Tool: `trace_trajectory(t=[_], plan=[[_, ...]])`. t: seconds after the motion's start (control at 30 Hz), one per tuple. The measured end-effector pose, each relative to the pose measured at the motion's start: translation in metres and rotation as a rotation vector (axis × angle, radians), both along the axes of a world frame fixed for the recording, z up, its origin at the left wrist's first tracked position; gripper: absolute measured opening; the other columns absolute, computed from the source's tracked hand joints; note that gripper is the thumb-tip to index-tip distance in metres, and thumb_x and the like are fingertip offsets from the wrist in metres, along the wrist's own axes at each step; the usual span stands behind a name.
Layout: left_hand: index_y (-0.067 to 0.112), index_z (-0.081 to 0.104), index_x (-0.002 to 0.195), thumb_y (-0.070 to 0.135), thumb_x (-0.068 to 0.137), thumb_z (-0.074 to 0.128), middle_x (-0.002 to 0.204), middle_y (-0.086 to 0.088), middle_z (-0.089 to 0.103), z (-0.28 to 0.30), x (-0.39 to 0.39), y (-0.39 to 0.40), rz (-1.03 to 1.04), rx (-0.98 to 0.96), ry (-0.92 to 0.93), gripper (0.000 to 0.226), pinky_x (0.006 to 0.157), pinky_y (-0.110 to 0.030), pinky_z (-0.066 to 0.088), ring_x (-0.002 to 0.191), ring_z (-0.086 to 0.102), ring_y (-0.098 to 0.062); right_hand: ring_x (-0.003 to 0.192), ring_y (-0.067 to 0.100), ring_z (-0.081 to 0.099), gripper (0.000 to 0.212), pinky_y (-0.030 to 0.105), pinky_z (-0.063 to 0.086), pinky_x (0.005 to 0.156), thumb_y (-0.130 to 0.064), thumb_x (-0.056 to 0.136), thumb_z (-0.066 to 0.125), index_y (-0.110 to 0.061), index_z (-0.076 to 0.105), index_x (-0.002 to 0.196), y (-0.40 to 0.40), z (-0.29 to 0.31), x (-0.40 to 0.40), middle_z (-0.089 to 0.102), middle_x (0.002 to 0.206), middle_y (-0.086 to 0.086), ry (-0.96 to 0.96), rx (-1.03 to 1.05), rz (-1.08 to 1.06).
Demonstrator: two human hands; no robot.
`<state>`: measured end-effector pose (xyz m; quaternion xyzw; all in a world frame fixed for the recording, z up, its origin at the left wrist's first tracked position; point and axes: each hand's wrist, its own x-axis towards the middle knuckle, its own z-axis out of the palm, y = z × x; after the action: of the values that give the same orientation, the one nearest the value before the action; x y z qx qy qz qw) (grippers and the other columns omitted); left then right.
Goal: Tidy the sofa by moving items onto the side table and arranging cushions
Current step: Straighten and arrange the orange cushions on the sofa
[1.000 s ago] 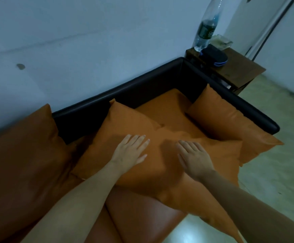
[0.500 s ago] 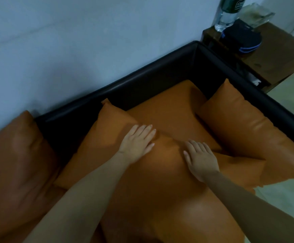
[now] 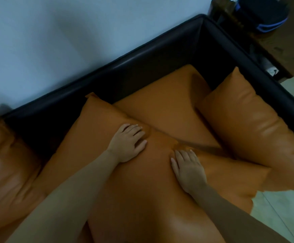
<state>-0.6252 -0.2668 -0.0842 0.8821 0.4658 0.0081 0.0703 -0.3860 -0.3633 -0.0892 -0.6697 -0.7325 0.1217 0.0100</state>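
A large orange cushion (image 3: 97, 137) lies flat on the orange sofa seat (image 3: 170, 106). My left hand (image 3: 127, 142) rests palm down on its middle, fingers slightly curled and apart. My right hand (image 3: 189, 170) presses flat on the same cushion, a little to the right, fingers pointing to its far edge. Neither hand grips anything. A second orange cushion (image 3: 251, 120) leans against the black armrest (image 3: 265, 79) on the right. A third orange cushion (image 3: 4, 163) sits at the far left. The wooden side table (image 3: 293, 41) stands beyond the armrest, top right.
A dark round object with a blue band (image 3: 265, 13) sits on the side table. The black sofa back (image 3: 107, 72) runs along a pale wall. Pale floor (image 3: 286, 207) shows at the right.
The view has tilted down and closer to the sofa; the bottle on the table has left the frame. Both hands slid slightly forward on the cushion, and the left fingers curled.
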Motion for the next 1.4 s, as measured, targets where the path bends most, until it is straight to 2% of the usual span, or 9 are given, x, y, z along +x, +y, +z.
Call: trace_trajectory(t=[0.07,0.2,0.27,0.47,0.6,0.73,0.97,1.23,1.4], plan=[[0.015,0.066,0.119,0.047,0.097,0.033,0.123,-0.006,0.064,-0.005,-0.002,-0.003,-0.007,0.043,-0.017,0.05,0.109,-0.038,0.026,0.122,0.054,-0.022,0.093,0.028,0.066,0.064,0.042,0.05,0.092,-0.04,0.104,0.015,-0.007,0.07,0.105,-0.001,-0.006,-0.003,0.07,0.099,0.009,-0.006,0.035,0.005],[0.012,0.069,0.114,0.042,0.098,0.038,0.114,-0.008,0.068,-0.015,-0.005,-0.008,-0.016,0.147,-0.061,0.045,0.104,-0.043,0.036,0.114,0.059,-0.024,0.076,0.03,0.063,0.046,0.043,0.053,0.078,-0.034,0.1,0.033,-0.006,0.069,0.093,-0.003,-0.019,-0.006,0.066,0.082,0.01,0.001,0.163,0.002],[0.01,0.071,0.109,0.039,0.098,0.04,0.11,-0.008,0.07,-0.017,-0.005,-0.011,-0.024,0.209,-0.08,0.043,0.101,-0.043,0.04,0.109,0.062,-0.023,0.07,0.029,0.062,0.048,0.042,0.053,0.075,-0.034,0.101,0.03,-0.008,0.067,0.085,-0.003,-0.02,-0.008,0.064,0.075,0.008,0.028,0.214,-0.021],[0.01,0.074,0.085,0.03,0.099,0.049,0.092,-0.006,0.074,-0.018,-0.012,-0.029,-0.081,0.448,-0.108,0.035,0.092,-0.039,0.047,0.093,0.068,-0.02,0.069,0.028,0.06,0.061,0.036,0.037,0.081,-0.04,0.104,0.018,-0.011,0.065,0.078,-0.012,-0.013,-0.009,0.063,0.072,0.005,0.056,0.321,-0.062],[0.01,0.069,0.074,0.027,0.097,0.057,0.079,-0.004,0.072,-0.004,-0.018,-0.041,-0.099,0.599,-0.193,0.031,0.081,-0.037,0.052,0.079,0.068,-0.017,0.068,0.027,0.058,0.061,0.035,0.035,0.073,-0.04,0.105,0.019,-0.01,0.063,0.075,-0.025,0.005,-0.012,0.061,0.07,0.005,0.088,0.375,-0.074],[0.011,0.067,0.071,0.027,0.096,0.059,0.074,-0.002,0.068,0.014,-0.031,-0.056,-0.102,0.641,-0.236,0.031,0.077,-0.037,0.05,0.071,0.064,-0.017,0.068,0.024,0.048,0.057,0.033,0.03,0.068,-0.039,0.104,0.024,-0.009,0.061,0.074,-0.038,0.028,-0.017,0.057,0.069,0.005,0.16,0.442,-0.027],[0.013,0.063,0.066,0.028,0.097,0.058,0.067,0.0,0.064,0.062,-0.058,-0.058,-0.063,0.701,-0.247,0.035,0.074,-0.035,0.05,0.067,0.06,-0.017,0.07,0.023,0.043,0.053,0.033,0.028,0.068,-0.036,0.104,0.028,-0.007,0.061,0.074,-0.024,0.085,-0.032,0.054,0.07,0.005,0.24,0.536,0.142],[0.008,0.067,0.073,0.024,0.099,0.054,0.075,-0.004,0.069,0.102,-0.087,-0.055,0.114,0.807,-0.251,0.032,0.07,-0.037,0.05,0.072,0.063,-0.02,0.071,0.023,0.041,0.047,0.037,0.035,0.068,-0.031,0.104,0.038,-0.005,0.062,0.073,0.054,0.16,-0.051,0.051,0.068,0.007,0.101,0.747,0.543],[0.008,0.066,0.073,0.024,0.097,0.057,0.072,-0.005,0.066,0.116,-0.102,-0.036,0.284,0.909,-0.203,0.03,0.071,-0.038,0.05,0.069,0.06,-0.022,0.073,0.024,0.041,0.036,0.035,0.031,0.069,-0.027,0.101,0.046,-0.006,0.061,0.076,0.129,0.177,-0.072,0.053,0.071,0.008,0.064,0.854,0.763]])
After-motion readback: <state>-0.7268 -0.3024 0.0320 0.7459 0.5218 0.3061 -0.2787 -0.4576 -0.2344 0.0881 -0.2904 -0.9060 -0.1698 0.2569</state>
